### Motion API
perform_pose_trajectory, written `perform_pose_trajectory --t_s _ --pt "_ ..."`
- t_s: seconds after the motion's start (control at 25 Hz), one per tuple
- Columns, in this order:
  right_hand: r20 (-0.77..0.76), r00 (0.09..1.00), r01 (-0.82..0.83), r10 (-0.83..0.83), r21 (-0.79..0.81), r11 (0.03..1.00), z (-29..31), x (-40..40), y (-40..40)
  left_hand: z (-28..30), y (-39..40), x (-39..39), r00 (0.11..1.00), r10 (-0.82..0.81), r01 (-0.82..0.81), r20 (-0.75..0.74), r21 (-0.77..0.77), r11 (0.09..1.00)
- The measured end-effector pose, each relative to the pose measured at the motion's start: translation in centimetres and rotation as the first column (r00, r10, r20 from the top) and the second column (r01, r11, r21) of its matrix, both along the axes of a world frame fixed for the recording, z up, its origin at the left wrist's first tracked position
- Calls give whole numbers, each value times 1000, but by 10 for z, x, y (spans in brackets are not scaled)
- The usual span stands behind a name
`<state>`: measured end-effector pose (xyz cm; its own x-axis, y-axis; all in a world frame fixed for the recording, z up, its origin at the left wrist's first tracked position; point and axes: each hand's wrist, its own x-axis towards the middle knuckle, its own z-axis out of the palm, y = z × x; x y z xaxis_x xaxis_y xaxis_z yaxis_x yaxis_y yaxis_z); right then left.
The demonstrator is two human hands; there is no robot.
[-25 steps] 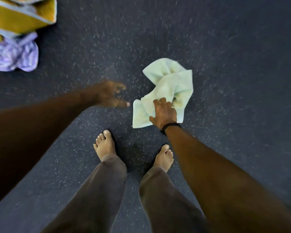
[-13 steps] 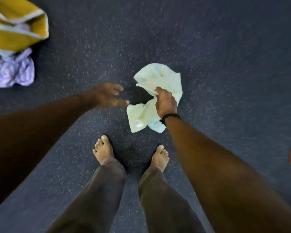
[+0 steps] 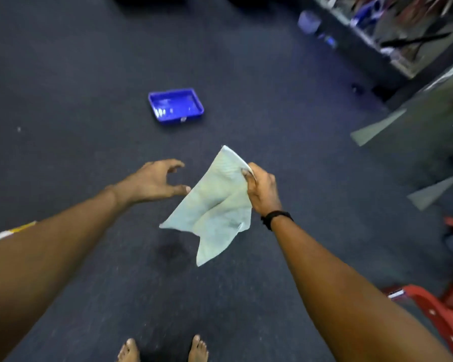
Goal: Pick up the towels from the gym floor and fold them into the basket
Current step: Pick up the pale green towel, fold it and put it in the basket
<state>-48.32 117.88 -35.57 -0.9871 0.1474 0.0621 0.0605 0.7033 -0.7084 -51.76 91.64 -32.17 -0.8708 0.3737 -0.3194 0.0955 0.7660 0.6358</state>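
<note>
towel [image 3: 215, 205] hung from the pinching right hand [image 3: 262, 189] so the open left hand [image 3: 152, 181] could catch a corner.

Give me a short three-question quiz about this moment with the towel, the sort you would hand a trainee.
1. True or false: the pale green towel is lying flat on the floor.
2. Which hand has its grip on the towel? A. the left hand B. the right hand C. both
3. Fill in: beyond the hands, on the dark floor, sits a ____ tray.

Key
1. False: it hangs in the air, pinched at an upper edge.
2. B: the left hand is open beside the towel, its thumb close to the edge; contact cannot be told.
3. Blue; it looks empty.
</note>
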Motion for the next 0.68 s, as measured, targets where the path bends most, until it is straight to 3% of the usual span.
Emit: perform_pose_trajectory --t_s 0.28,0.36,0.44,0.68 --pt "-129 991 49 -27 176 983 243 44 48 216 38 19 951 -54 89 -304 102 991" --pt "-167 978 161 -129 198 967 295 82 59 264 50 33 914 -132 182 -384 94 979" --pt "-133 983 161 -130 262 952 315 92 69 274 56 30 909 -147 208 -390 119 971" --pt "-239 876 483 -420 448 752 391 232 65 340 97 83 770 -416 517 -484 91 851"
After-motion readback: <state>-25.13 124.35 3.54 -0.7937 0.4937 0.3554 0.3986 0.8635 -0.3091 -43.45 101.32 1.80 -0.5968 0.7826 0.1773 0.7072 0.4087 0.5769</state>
